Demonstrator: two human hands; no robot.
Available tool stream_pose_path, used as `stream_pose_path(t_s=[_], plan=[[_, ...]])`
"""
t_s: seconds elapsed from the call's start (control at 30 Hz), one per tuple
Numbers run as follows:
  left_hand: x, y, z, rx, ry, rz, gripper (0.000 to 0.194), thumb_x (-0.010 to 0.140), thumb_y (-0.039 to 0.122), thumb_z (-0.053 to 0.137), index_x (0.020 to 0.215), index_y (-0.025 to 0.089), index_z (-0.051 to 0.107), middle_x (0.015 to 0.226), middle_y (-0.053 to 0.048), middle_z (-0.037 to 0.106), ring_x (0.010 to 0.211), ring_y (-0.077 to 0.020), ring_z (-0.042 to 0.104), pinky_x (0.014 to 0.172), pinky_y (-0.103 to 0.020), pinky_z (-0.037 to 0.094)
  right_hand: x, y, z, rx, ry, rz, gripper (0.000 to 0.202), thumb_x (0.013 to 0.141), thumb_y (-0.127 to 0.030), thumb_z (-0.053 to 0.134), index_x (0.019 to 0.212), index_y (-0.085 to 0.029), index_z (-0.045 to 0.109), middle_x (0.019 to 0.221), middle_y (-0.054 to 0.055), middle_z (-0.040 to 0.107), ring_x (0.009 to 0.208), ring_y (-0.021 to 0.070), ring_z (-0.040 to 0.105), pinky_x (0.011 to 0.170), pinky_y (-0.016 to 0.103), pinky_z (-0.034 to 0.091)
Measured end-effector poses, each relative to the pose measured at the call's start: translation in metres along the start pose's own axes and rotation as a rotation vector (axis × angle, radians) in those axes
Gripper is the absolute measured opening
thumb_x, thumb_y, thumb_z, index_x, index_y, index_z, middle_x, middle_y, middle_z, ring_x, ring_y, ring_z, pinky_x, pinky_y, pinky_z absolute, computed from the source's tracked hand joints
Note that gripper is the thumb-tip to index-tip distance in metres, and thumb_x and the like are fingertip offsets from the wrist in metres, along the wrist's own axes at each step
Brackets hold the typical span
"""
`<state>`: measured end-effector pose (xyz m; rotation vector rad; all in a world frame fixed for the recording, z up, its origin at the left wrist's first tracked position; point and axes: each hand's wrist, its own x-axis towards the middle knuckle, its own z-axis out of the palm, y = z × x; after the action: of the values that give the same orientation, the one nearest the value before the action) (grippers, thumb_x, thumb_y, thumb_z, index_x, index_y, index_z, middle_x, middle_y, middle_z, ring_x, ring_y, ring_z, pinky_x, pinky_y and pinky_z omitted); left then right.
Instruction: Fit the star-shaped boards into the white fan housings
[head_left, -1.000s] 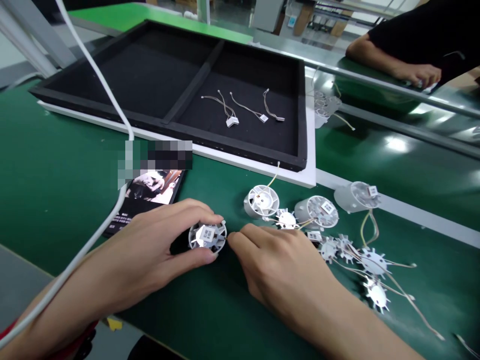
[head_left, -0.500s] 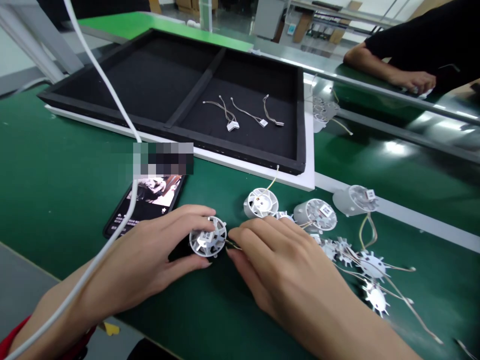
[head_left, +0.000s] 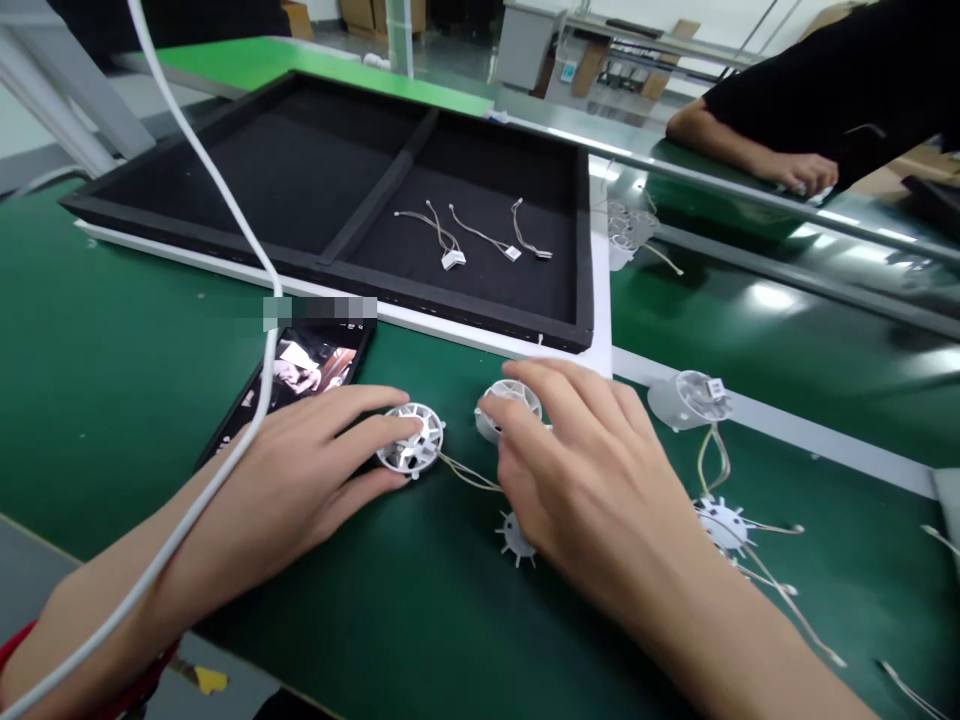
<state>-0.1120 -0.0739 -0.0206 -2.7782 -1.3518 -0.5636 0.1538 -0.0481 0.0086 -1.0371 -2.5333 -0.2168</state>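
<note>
My left hand holds a white spoked round housing on the green table, one fingertip pressing on its middle. Thin wires run from this housing toward my right hand. The fingers of my right hand are curved over a second white round housing, which they partly cover; whether they grip it or the wires is hard to tell. A small toothed white disc lies below my right hand. Farther right sit another clear housing and a toothed disc with wires.
A black divided tray holds several small wired parts. A phone lies behind my left hand. A white cable hangs across the left side. Another person's hand is at the back right.
My right hand has moved from the wires beside the held housing up over the second housing. The wires now stretch out visibly, and a toothed disc shows below my right hand.
</note>
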Motion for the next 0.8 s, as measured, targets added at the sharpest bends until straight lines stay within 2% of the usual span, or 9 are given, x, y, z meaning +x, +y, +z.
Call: stream_pose_path(t_s=[0.03, 0.1, 0.23, 0.3, 0.43, 0.53, 0.63, 0.73, 0.8], plan=[[0.002, -0.004, 0.002, 0.022, -0.006, 0.010, 0.023, 0.113, 0.026, 0.053, 0.136, 0.025, 0.057, 0.139, -0.008, 0.066, 0.122, -0.0276, 0.070, 0.112, -0.048, 0.054, 0.001, 0.004, 0.002, -0.023, -0.024, 0.009, 0.024, 0.098, -0.008, 0.058, 0.115, -0.009, 0.075, 0.135, 0.025, 0.071, 0.131, 0.0436, 0.063, 0.098, 0.050, 0.052], [0.008, -0.008, 0.004, 0.083, -0.006, 0.043, 0.028, 0.112, 0.023, 0.051, 0.140, 0.026, 0.056, 0.140, -0.009, 0.065, 0.121, -0.0309, 0.070, 0.111, -0.055, 0.054, 0.001, 0.010, 0.007, -0.019, -0.087, 0.027, 0.026, 0.099, -0.016, 0.064, 0.122, -0.009, 0.074, 0.139, 0.027, 0.069, 0.137, 0.0458, 0.061, 0.103, 0.055, 0.053], [0.016, 0.000, 0.005, 0.152, 0.040, -0.049, 0.033, 0.113, 0.023, 0.044, 0.145, 0.027, 0.052, 0.144, -0.013, 0.063, 0.122, -0.0357, 0.069, 0.101, -0.058, 0.060, 0.001, 0.017, 0.013, -0.029, -0.112, 0.044, 0.027, 0.093, -0.016, 0.072, 0.119, -0.011, 0.074, 0.124, 0.021, 0.076, 0.117, 0.0411, 0.072, 0.090, 0.051, 0.059], [0.014, 0.006, 0.005, 0.169, 0.060, -0.159, 0.034, 0.115, 0.034, 0.041, 0.147, 0.026, 0.050, 0.148, -0.016, 0.060, 0.127, -0.0408, 0.067, 0.099, -0.063, 0.061, 0.000, 0.018, 0.013, -0.045, -0.099, 0.036, 0.025, 0.092, -0.014, 0.073, 0.117, -0.012, 0.074, 0.113, 0.017, 0.078, 0.108, 0.0391, 0.074, 0.086, 0.049, 0.059], [0.005, 0.005, 0.007, 0.201, 0.078, -0.267, 0.056, 0.116, 0.058, 0.030, 0.151, 0.018, 0.048, 0.150, -0.024, 0.057, 0.131, -0.0477, 0.064, 0.097, -0.066, 0.062, 0.000, 0.019, 0.013, -0.047, -0.087, 0.033, 0.026, 0.090, -0.013, 0.073, 0.115, -0.012, 0.074, 0.108, 0.015, 0.078, 0.104, 0.0379, 0.075, 0.085, 0.049, 0.059], [0.006, -0.009, 0.011, 0.143, 0.067, -0.304, 0.064, 0.114, 0.066, 0.030, 0.153, 0.019, 0.049, 0.155, -0.021, 0.055, 0.140, -0.0450, 0.059, 0.106, -0.063, 0.059, 0.000, 0.020, 0.014, -0.034, -0.092, 0.031, 0.025, 0.091, -0.014, 0.072, 0.116, -0.011, 0.074, 0.110, 0.015, 0.078, 0.106, 0.0377, 0.075, 0.089, 0.051, 0.060], [0.014, -0.019, 0.011, 0.047, 0.083, -0.328, 0.058, 0.114, 0.061, 0.039, 0.156, 0.022, 0.048, 0.158, -0.016, 0.055, 0.150, -0.0403, 0.052, 0.119, -0.059, 0.051, 0.000, 0.021, 0.015, -0.010, -0.085, 0.034, 0.024, 0.093, -0.015, 0.070, 0.117, -0.010, 0.071, 0.112, 0.016, 0.079, 0.111, 0.0382, 0.075, 0.103, 0.058, 0.056], [0.020, -0.009, 0.004, 0.002, 0.153, -0.314, 0.044, 0.115, 0.044, 0.044, 0.152, 0.022, 0.052, 0.157, -0.011, 0.057, 0.149, -0.0313, 0.053, 0.123, -0.045, 0.046, 0.000, 0.021, 0.013, 0.019, -0.075, 0.048, 0.020, 0.095, -0.013, 0.066, 0.114, -0.011, 0.069, 0.111, 0.016, 0.079, 0.110, 0.0369, 0.076, 0.110, 0.065, 0.050], [0.020, 0.005, -0.002, 0.000, 0.181, -0.255, 0.032, 0.115, 0.035, 0.047, 0.141, 0.022, 0.059, 0.150, -0.009, 0.061, 0.142, -0.0267, 0.058, 0.119, -0.039, 0.045, 0.002, 0.022, 0.009, 0.035, -0.041, 0.067, 0.017, 0.095, -0.014, 0.065, 0.113, -0.013, 0.067, 0.109, 0.014, 0.079, 0.107, 0.0355, 0.076, 0.112, 0.065, 0.048]])
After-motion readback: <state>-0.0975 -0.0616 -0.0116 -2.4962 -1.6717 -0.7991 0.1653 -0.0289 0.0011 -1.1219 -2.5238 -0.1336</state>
